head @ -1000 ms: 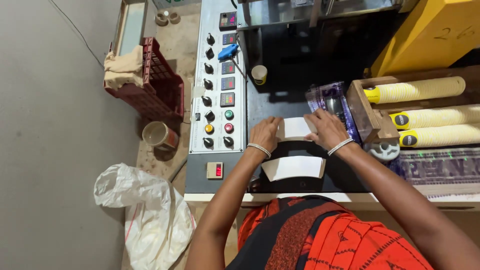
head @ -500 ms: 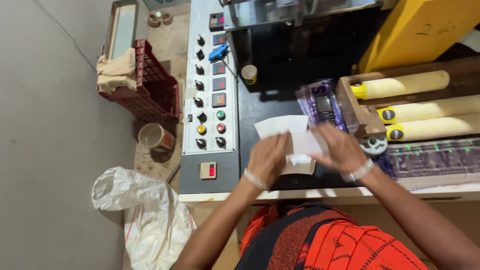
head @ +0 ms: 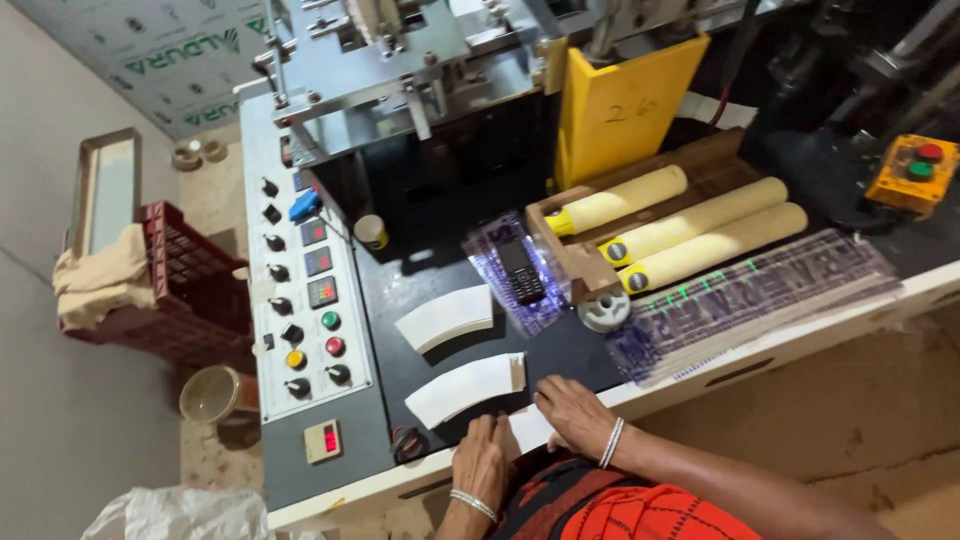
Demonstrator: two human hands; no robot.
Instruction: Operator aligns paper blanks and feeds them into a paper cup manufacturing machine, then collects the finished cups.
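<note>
Left hand: the left hand (head: pixel 483 458) lies flat, palm down, fingers stretched forward, at the near edge of the machine table (head: pixel 590 350); its fingertips touch the near paper stack (head: pixel 466 389); it grips nothing.
Right hand: the right hand (head: pixel 574 414) rests palm down just beside the left one, fingers spread over a white paper piece (head: pixel 527 428) at the table's near edge; whether it pinches the piece, I cannot tell.
Near paper stack: a curved, fan-shaped pile of white blanks, lying flat on the dark table top close to the near edge, just ahead of both hands.
Far paper stack: a second pile of the same blanks (head: pixel 446 318) lies further in, apart from the first.
Control panel: a grey panel (head: pixel 305 300) with black knobs and coloured buttons runs along the left edge of the table.
Phone: a black phone (head: pixel 520 270) lies on a clear printed bag toward the middle.
Rolls: three cream rolls (head: pixel 690 230) lie side by side, partly in a wooden tray, toward the right.
Printed film: a flat pile of clear printed film (head: pixel 750 295) sits along the right near edge.
Crate: a red crate (head: pixel 185 285) with a cloth stands on the floor left of the machine.
</note>
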